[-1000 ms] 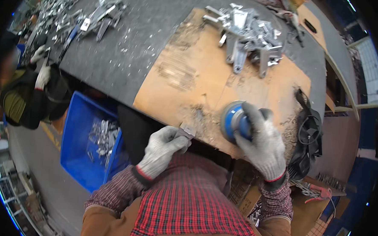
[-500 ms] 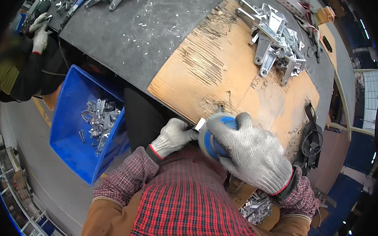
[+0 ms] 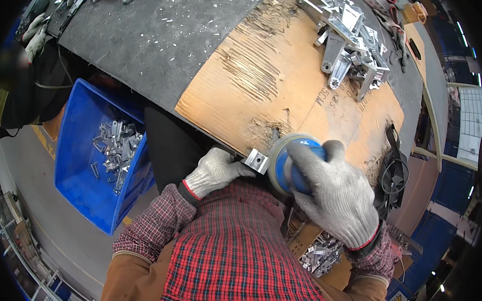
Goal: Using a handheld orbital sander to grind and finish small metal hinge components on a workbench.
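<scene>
My right hand (image 3: 339, 196), in a grey-white knit glove, wraps round a blue handheld disc sander (image 3: 299, 180) with a pale round rim. The sander is over the near edge of a worn cardboard sheet (image 3: 304, 94). Just left of its rim, my gloved left hand (image 3: 213, 172) pinches a small silver metal bracket (image 3: 257, 161) with a dark hole in its face. The bracket is at the cardboard's front edge, and my fingers partly cover its lower side.
Silver metal arms (image 3: 350, 44) lie heaped on the cardboard's far right. A blue bin (image 3: 81, 180) with small metal parts stands left, below the dark table (image 3: 143, 42). A black strap (image 3: 392, 172) lies right. Another person's gloved hand (image 3: 35, 44) is at far left.
The sander has shifted slightly right, away from the bracket, whose face with the hole now shows. My left hand keeps its pinch. The whole view has moved a little.
</scene>
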{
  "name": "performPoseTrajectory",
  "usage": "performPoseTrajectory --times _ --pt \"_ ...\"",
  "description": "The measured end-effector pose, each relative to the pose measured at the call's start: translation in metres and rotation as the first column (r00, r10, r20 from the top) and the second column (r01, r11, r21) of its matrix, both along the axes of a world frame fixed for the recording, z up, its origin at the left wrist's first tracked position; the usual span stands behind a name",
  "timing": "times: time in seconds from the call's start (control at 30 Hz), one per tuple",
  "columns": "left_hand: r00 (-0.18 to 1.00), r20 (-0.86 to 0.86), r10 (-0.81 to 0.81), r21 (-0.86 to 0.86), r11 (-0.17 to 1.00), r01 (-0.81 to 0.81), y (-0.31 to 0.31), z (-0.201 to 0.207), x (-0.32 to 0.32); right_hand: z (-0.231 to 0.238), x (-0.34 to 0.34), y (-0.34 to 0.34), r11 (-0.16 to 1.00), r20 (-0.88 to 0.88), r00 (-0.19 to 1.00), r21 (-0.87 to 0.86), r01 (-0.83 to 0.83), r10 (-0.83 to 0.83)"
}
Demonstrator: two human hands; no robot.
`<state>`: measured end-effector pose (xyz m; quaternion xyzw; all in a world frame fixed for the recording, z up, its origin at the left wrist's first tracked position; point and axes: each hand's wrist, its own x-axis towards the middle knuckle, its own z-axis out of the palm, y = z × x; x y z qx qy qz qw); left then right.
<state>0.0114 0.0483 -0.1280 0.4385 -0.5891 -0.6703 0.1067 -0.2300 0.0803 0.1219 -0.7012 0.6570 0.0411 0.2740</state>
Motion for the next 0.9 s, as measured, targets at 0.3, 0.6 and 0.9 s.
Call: performPoseTrajectory --times 0.3,0.6,0.9 --pt "0.973 0.209 -0.099 -0.316 0.935 0.163 0.007 -0.037 0.015 -0.024 0.03 -0.01 0.999 0.135 0.99 0.028 -0.037 0.033" --pt "0.985 -0.145 -0.096 0.103 0.988 0.112 0.005 0.099 0.002 -0.04 -0.022 0.016 0.928 0.034 0.97 -0.285 0.242 -0.242" --pt "0.864 0.501 -0.047 -0.772 0.425 0.472 -0.03 0.134 -0.025 -0.053 -0.061 0.061 0.821 0.218 0.896 -0.363 0.442 -0.386"
